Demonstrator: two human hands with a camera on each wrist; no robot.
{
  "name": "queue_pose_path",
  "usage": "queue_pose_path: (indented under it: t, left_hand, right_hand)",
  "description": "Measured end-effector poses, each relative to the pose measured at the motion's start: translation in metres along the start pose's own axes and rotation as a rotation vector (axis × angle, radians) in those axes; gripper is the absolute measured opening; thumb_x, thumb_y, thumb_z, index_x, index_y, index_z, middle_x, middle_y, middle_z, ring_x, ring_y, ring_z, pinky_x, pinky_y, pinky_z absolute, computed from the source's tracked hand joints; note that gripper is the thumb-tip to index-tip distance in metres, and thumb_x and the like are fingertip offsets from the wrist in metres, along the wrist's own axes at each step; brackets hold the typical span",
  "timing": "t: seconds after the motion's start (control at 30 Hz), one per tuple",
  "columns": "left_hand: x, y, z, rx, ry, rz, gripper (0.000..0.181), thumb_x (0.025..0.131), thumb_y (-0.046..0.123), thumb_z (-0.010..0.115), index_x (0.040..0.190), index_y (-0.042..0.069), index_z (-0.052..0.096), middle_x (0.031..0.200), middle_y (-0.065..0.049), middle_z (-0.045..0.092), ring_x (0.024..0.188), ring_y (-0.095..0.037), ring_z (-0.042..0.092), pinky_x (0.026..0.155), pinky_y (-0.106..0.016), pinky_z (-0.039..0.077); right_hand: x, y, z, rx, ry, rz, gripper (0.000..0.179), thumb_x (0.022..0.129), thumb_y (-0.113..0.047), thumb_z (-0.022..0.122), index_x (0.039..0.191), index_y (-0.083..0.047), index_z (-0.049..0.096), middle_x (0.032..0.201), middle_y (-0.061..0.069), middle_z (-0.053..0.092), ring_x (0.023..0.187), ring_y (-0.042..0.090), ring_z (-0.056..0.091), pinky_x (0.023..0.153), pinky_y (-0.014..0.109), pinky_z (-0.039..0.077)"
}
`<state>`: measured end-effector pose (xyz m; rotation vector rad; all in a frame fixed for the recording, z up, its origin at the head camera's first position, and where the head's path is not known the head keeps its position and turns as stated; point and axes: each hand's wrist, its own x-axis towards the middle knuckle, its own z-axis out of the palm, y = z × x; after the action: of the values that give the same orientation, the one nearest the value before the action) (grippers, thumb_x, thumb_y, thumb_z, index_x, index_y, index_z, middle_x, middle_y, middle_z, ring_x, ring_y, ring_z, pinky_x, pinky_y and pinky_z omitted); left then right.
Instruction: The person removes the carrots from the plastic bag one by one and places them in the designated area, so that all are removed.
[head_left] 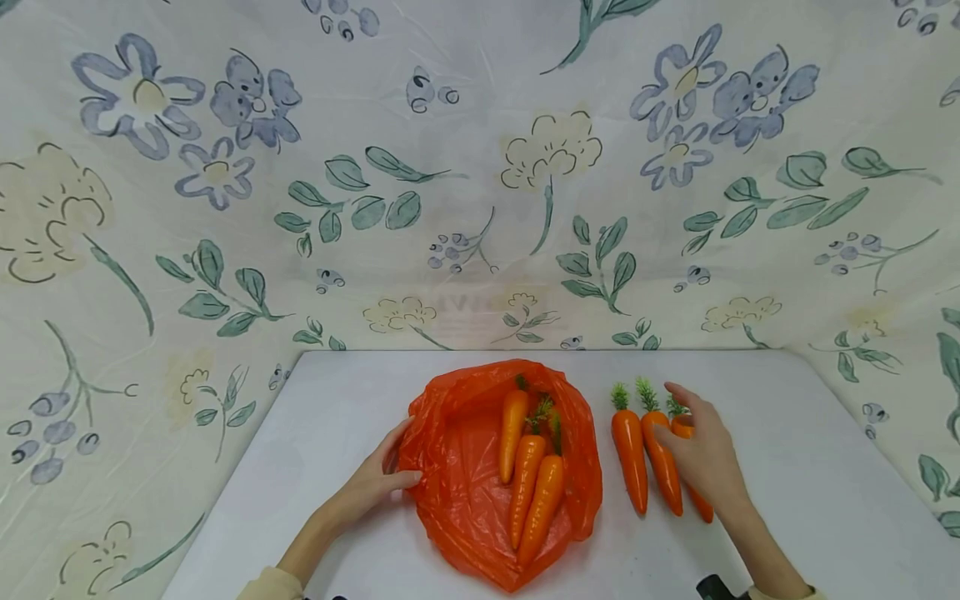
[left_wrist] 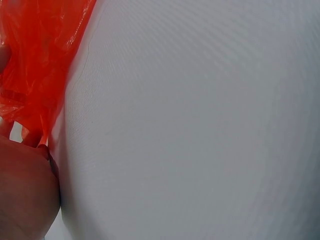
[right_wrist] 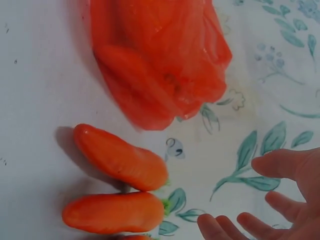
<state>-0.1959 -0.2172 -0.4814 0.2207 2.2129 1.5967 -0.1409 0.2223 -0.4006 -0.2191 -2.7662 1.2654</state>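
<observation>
Basically halfway by looks: three carrots (head_left: pixel 528 475) inside red bag (head_left: pixel 472 467), three loose carrots (head_left: pixel 663 467) left on counter (head_left: pixel 337 400), right of bag. Left hand (head_left: pixel 371 483) grips bag's left edge; right hand (head_left: pixel 705 458) over loose carrots, fingers wide, nothing held.

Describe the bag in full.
The bag is orange-red, thin, crinkled and partly see-through, with a glossy look like plastic film. It sits on the table with its wide mouth open toward the head camera and its rim uneven. At least three carrots lie inside, toward its right side in the head view, and touch it. The left hand holds its left edge. Its underside is hidden.
</observation>
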Motion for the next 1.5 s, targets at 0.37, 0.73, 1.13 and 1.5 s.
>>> queue_pose_path:
  t: [0.37, 0.73, 1.13, 1.5]
  left_hand:
    - [0.002, 0.003, 0.002, 0.000, 0.001, -0.019, 0.090, 0.085, 0.035, 0.071, 0.157, 0.027, 0.019, 0.166, -0.006, 0.013, 0.152, -0.032, 0.006, 0.118, -0.064, 0.010]
    - [0.002, 0.000, 0.003, 0.008, 0.012, -0.022, 0.089, 0.086, 0.035, 0.071, 0.157, 0.026, 0.019, 0.166, -0.008, 0.013, 0.152, -0.034, 0.007, 0.117, -0.065, 0.011]
    - [0.002, 0.001, 0.002, 0.019, 0.017, -0.020, 0.089, 0.086, 0.037, 0.071, 0.158, 0.026, 0.018, 0.166, -0.007, 0.013, 0.152, -0.034, 0.006, 0.117, -0.065, 0.012]
    - [0.001, 0.003, 0.002, 0.016, 0.013, -0.021, 0.090, 0.085, 0.036, 0.071, 0.157, 0.028, 0.018, 0.166, -0.006, 0.011, 0.152, -0.033, 0.004, 0.117, -0.066, 0.011]
  right_hand:
    - [-0.004, -0.011, 0.003, 0.033, 0.027, -0.016, 0.062, 0.095, -0.013, 0.056, 0.152, -0.009, 0.033, 0.147, 0.024, 0.040, 0.123, 0.043, 0.050, 0.095, 0.057, 0.050]
    - [-0.007, -0.031, 0.015, 0.119, 0.005, -0.060, 0.059, 0.094, -0.013, 0.063, 0.149, -0.012, 0.040, 0.145, 0.017, 0.046, 0.121, 0.037, 0.055, 0.089, 0.048, 0.057]
    - [-0.017, -0.055, 0.055, 0.201, -0.065, -0.090, 0.054, 0.091, -0.013, 0.068, 0.141, -0.013, 0.050, 0.137, 0.010, 0.055, 0.114, 0.029, 0.059, 0.084, 0.042, 0.059]
    - [-0.031, -0.064, 0.088, 0.252, -0.188, -0.141, 0.055, 0.087, -0.008, 0.072, 0.138, -0.013, 0.051, 0.129, 0.013, 0.059, 0.106, 0.028, 0.063, 0.080, 0.038, 0.059]
